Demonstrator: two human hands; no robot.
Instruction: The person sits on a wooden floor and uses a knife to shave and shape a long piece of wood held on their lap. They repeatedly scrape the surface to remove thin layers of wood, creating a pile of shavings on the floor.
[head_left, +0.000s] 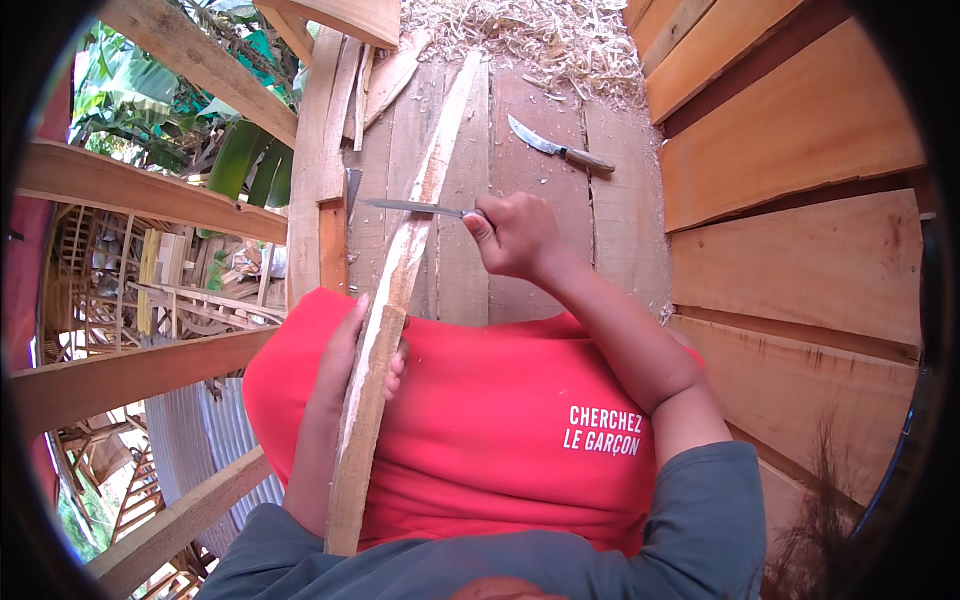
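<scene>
A long wooden stick (385, 330), rough and brown with pale freshly cut patches, slants from my body away toward the far boards. My left hand (350, 355) is wrapped round its lower middle, thumb on the left side and fingertips showing on the right. In my right hand (515, 235) is a knife (410, 206), gripped by its handle. Its blade points left and lies across the stick, well beyond my left hand. A second knife (545, 142), with a curved blade and wooden handle, lies on the plank floor to the far right of the stick.
Wood shavings (540, 40) pile up at the far end of the plank floor (540, 210). A slatted wooden wall (790, 170) rises close on my right. Left are open rails (150, 190), with loose boards (335, 120) beside the floor. Red cloth (490, 400) covers my lap.
</scene>
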